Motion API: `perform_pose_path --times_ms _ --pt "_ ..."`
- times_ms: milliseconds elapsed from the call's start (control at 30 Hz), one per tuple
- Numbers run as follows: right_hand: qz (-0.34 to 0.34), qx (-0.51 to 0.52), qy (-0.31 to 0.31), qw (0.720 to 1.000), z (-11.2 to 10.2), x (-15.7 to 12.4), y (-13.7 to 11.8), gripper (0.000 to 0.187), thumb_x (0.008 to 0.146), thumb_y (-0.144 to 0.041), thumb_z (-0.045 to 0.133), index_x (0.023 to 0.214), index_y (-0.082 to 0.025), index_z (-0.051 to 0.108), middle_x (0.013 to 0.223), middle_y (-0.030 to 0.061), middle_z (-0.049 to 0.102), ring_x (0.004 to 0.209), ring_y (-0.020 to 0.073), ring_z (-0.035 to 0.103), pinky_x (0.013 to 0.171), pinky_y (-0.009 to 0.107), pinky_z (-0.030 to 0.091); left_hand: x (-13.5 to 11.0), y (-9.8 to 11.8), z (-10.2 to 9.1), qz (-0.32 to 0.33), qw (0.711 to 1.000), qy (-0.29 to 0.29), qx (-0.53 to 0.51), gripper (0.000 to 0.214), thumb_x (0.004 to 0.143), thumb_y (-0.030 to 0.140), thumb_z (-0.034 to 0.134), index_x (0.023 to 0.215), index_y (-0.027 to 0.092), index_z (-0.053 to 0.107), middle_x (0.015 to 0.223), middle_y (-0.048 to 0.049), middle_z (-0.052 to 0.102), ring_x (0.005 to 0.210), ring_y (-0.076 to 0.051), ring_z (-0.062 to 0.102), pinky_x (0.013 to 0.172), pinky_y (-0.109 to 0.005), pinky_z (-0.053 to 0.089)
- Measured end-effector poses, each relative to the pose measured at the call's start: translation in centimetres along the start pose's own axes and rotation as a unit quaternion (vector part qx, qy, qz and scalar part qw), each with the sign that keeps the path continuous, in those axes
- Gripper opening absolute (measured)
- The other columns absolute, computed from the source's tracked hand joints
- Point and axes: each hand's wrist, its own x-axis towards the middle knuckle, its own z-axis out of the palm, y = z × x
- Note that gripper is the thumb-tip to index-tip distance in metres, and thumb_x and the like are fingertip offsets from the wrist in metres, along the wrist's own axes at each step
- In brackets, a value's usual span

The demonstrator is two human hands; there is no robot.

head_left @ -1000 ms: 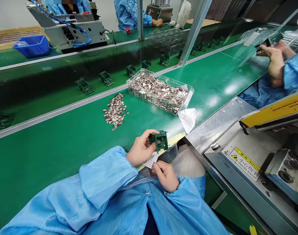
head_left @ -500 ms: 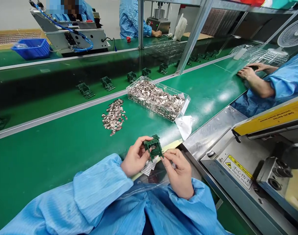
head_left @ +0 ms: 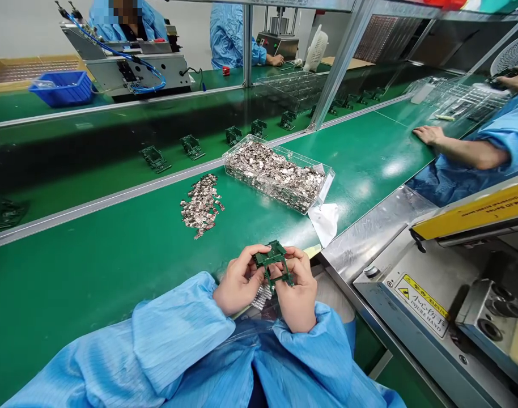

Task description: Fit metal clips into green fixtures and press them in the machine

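Both the left hand (head_left: 237,280) and the right hand (head_left: 299,289) are closed around a small green circuit board (head_left: 274,262), held between them just above the near edge of the green bench (head_left: 93,266), with a loose pile of metal clips (head_left: 202,205) and a clear tray (head_left: 280,170) of more clips lying beyond.

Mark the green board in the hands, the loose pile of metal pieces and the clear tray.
green board (head_left: 271,256): head view, on its upper part.
pile of metal pieces (head_left: 202,205): head view, middle of the heap.
clear tray (head_left: 326,187): head view, on its right end wall.
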Motion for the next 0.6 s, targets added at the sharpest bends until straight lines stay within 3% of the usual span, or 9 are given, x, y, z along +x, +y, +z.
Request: perform_pose_path --times_ms 133,233,300,367,467,600 --pt "0.076 0.109 -0.030 0.991 -0.1 0.2 0.5 0.028 0.079 -0.042 0.075 0.072 -0.020 0.058 0.111 0.0107 0.057 0.091 0.0232 0.061 0.069 0.033 0.053 0.0 -0.2 0.0 -0.001 1.000 -0.013 -0.008 0.032 0.094 0.034 0.053 0.122 0.020 0.054 0.073 -0.0008 0.059 0.060 -0.013 0.054 0.057 -0.022 0.045" --pt "0.079 0.128 -0.065 0.986 -1.4 0.5 0.5 0.025 0.082 -0.038 0.073 0.096 -0.022 0.059 0.119 0.0105 0.057 0.096 0.0221 0.061 0.073 0.033 0.054 0.4 -0.1 -0.4 -0.015 1.000 -0.015 -0.018 0.035 0.093 0.036 0.054 0.124 0.021 0.053 0.077 -0.0026 0.062 0.069 -0.015 0.061 0.067 -0.026 0.052" --pt "0.039 0.089 -0.115 0.989 -2.7 0.6 0.0 0.048 0.083 -0.034 0.072 0.126 -0.026 0.051 0.136 0.0114 0.050 0.114 0.0248 0.056 0.084 0.036 0.053 0.7 0.3 -0.7 -0.033 0.999 -0.024 -0.015 0.036 0.092 0.038 0.055 0.124 0.020 0.053 0.086 -0.0057 0.065 0.077 -0.018 0.065 0.073 -0.029 0.055" --pt "-0.033 0.034 -0.173 0.984 -4.0 0.6 -0.7 0.069 0.083 -0.034 0.073 0.142 -0.028 0.040 0.146 0.0108 0.044 0.129 0.0271 0.046 0.099 0.042 0.046 0.7 1.1 -0.9 -0.039 0.998 -0.057 0.002 0.036 0.091 0.038 0.056 0.121 0.020 0.054 0.102 -0.0097 0.067 0.086 -0.020 0.067 0.077 -0.031 0.057" --pt "-0.144 0.007 -0.205 0.968 -5.5 0.4 -2.1 0.063 0.084 -0.045 0.073 0.138 -0.025 0.049 0.134 0.0113 0.057 0.125 0.0267 0.051 0.107 0.043 0.040 -0.2 2.6 -1.0 -0.037 0.992 -0.113 0.041 0.036 0.087 0.040 0.061 0.119 0.024 0.057 0.121 -0.0119 0.064 0.092 -0.023 0.069 0.081 -0.034 0.059" --pt "-0.201 0.027 -0.168 0.965 -8.0 0.6 -3.1 0.064 0.078 -0.064 0.069 0.126 -0.023 0.058 0.109 0.0107 0.071 0.100 0.0232 0.066 0.092 0.035 0.051 -0.4 3.9 -2.3 -0.068 0.978 -0.172 0.100 0.051 0.081 0.042 0.067 0.129 0.038 0.053 0.113 -0.0064 0.071 0.088 -0.028 0.072 0.077 -0.040 0.063"
